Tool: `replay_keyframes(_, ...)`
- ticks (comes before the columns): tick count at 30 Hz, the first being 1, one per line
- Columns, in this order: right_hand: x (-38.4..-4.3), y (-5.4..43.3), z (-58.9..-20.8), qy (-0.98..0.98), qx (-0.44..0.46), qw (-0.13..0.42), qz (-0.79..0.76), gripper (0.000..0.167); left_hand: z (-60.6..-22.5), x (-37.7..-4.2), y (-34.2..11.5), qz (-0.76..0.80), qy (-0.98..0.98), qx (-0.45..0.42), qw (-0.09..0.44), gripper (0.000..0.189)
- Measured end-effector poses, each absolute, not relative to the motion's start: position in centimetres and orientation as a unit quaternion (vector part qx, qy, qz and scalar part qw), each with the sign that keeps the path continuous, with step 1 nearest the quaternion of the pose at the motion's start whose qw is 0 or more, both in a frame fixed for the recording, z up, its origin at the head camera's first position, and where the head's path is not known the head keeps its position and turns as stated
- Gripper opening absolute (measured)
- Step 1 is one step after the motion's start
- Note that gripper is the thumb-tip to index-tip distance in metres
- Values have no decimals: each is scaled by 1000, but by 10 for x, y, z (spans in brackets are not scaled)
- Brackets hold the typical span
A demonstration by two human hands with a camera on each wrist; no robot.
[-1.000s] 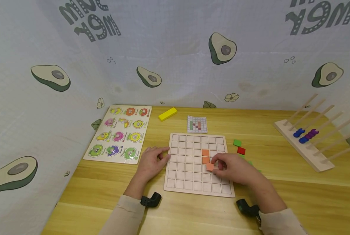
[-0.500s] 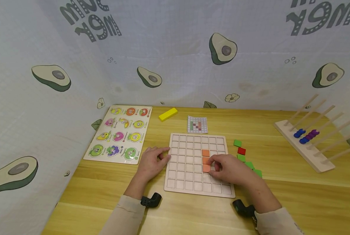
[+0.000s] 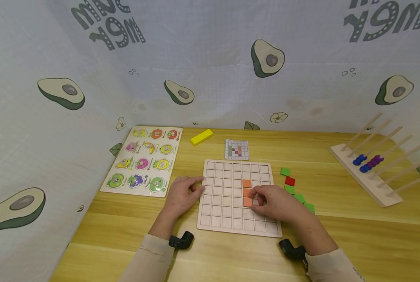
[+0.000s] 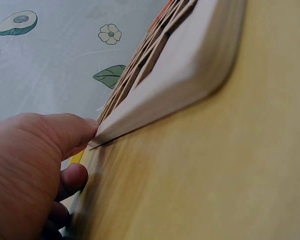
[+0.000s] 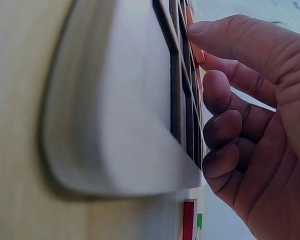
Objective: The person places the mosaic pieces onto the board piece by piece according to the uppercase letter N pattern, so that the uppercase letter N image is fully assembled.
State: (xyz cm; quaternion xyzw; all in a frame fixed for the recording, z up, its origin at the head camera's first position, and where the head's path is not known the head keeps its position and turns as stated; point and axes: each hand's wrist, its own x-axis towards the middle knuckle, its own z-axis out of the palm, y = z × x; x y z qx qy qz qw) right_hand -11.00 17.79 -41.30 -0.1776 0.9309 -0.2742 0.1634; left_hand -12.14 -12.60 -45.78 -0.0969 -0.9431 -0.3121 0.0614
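Observation:
A pale wooden grid board [image 3: 217, 211] lies flat on the table, with three orange square tiles in one column of its cells. My right hand [image 3: 275, 201] reaches over the board's right side, thumb and index finger pinching the nearest orange tile [image 3: 247, 202], which sits in its cell. In the right wrist view the thumb touches that tile [image 5: 197, 52] while the other fingers curl beside the board. At the board's left edge my left hand [image 3: 182, 196] rests with thumb and index fingertips against the rim. The left wrist view shows one fingertip on the board's edge [image 4: 155, 107].
Several green tiles [image 3: 290, 190] and a red tile [image 3: 290, 181] lie right of the board. Behind it is a small pattern card [image 3: 245, 144]. A yellow block [image 3: 201, 137], a fruit puzzle board [image 3: 125, 184] and a peg stand with beads [image 3: 365, 176] sit farther out.
My right hand moved slightly left and lowered the third orange tile, formerly tilted above the board, into the cell below the other two. The left hand stayed put.

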Motion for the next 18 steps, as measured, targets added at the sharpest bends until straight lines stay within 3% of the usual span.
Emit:
replay_keyframes(10, -115, 193, -411, 930, -146, 178, -288, 25, -457, -121, -125, -318, -942, -96, 57, 31)
replay_keyframes(18, -122, 225, -405, 943, -113, 155, -271, 26, -457, -121, -126, -317, -942, -95, 57, 30)
